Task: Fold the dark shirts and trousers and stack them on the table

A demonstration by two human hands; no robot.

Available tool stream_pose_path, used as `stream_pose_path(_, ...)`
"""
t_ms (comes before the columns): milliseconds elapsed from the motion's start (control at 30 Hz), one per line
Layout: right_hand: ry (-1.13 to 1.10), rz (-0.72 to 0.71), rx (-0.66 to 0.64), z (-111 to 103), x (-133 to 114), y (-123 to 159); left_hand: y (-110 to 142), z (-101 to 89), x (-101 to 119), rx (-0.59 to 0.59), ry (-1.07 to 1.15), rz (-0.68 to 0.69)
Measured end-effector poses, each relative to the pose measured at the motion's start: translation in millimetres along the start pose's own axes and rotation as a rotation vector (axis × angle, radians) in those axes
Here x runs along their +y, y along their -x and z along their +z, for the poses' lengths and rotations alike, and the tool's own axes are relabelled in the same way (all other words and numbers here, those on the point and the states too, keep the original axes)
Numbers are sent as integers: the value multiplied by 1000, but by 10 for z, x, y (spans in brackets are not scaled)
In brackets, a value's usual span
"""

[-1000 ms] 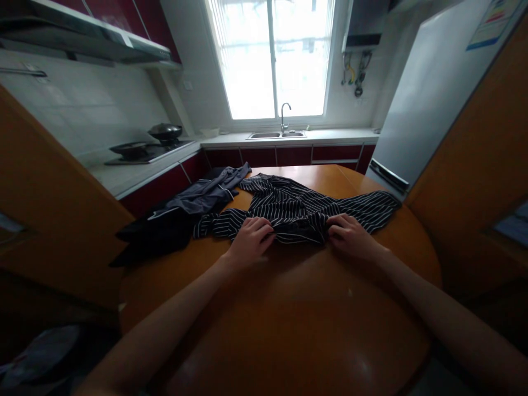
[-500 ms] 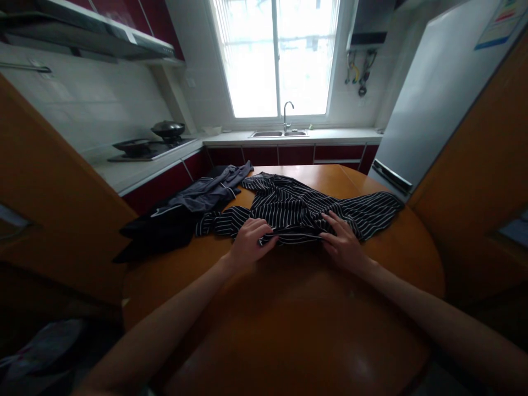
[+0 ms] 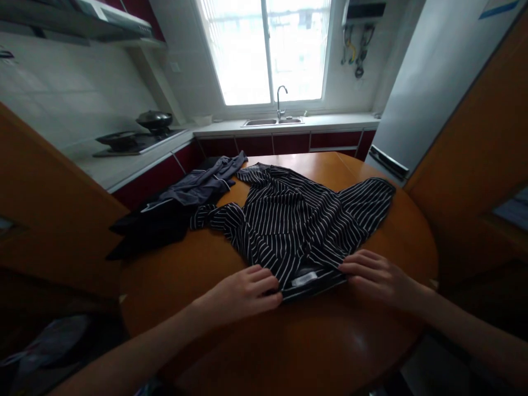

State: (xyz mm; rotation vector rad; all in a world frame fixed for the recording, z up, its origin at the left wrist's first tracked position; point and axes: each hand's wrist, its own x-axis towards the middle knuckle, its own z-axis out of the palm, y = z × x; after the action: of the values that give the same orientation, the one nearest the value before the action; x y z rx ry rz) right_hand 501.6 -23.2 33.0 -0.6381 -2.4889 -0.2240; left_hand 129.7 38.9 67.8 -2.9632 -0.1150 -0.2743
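Note:
A black shirt with white stripes [image 3: 284,214] lies spread and wrinkled over the wooden table [image 3: 264,341]. Its collar end points toward me, with a pale label [image 3: 304,279] showing inside the neck opening. My left hand [image 3: 253,291] is closed on the collar's left side, thumb below and fingers above. On the collar's right side, my right hand [image 3: 373,275] grips the fabric in the same way. One sleeve [image 3: 216,217] stretches to the left, its end bunched, and the wider striped part reaches to the right.
Dark and grey folded clothes [image 3: 185,192] are piled at the table's left edge. Beyond stand a stove with a wok [image 3: 154,120], a sink [image 3: 272,122] under the window, and a fridge [image 3: 433,88] on the right. Wooden door frames flank the table.
Both hands have drawn the striped shirt's near edge toward me, so the bunched cloth is stretched out flatter. The pale label has come into view. The camera has tilted down slightly.

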Motion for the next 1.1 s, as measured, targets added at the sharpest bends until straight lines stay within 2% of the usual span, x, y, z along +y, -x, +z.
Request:
stream_pose_path(67,-36,48,-84,43,-173,19,37,16,130,-64,106,20)
stream_pose_path(133,-105,114,-193,47,-326,1,55,-18,160,-110,283,-9)
stream_pose_path(200,-234,179,-289,2,-414,-49,67,-52,53,-83,434,-91)
stream_pose_path(267,-368,241,-314,-60,-376,-114,94,-33,-202,28,445,-254)
stream_pose_path(333,-393,318,-237,-88,-166,-172,156,58,-563,150,313,-470)
stream_pose_path(367,-349,368,-171,-75,6,-192,202,124,-756,165,231,-564)
stream_pose_path(467,-113,539,-5,70,698,-194,370,334,-1229,57,51,-759)
stream_pose_path(500,-32,592,6,140,941,-173,426,390,-1321,15,20,-799)
stream_pose_path(567,78,688,-57,273,1353,-103,529,462,-1389,-34,-10,-839)
stream_pose_path(633,121,728,-143,364,1599,-6,619,482,-1336,-50,2,-845)
stream_pose_path(700,124,725,-206,384,1658,102,709,452,-1219,-82,44,-873)
stream_pose_path(800,49,728,-292,270,1524,241,835,291,-1046,-195,145,-981)
stream_pose_path(900,-171,771,-431,45,1411,271,863,-4,-1038,-490,476,-1048)
stream_pose_path(967,-290,780,-484,-80,1466,191,771,-187,-1202,-679,746,-1049)
stream_pose_path(1000,-296,781,-470,-112,1537,118,689,-242,-1340,-701,822,-1046)
stream_pose_path(1033,-262,787,-432,-119,1632,25,585,-260,-1510,-661,830,-1042)
stream_pose_path(1100,-118,826,-311,-52,1866,-207,338,-183,-1908,-430,663,-1054)
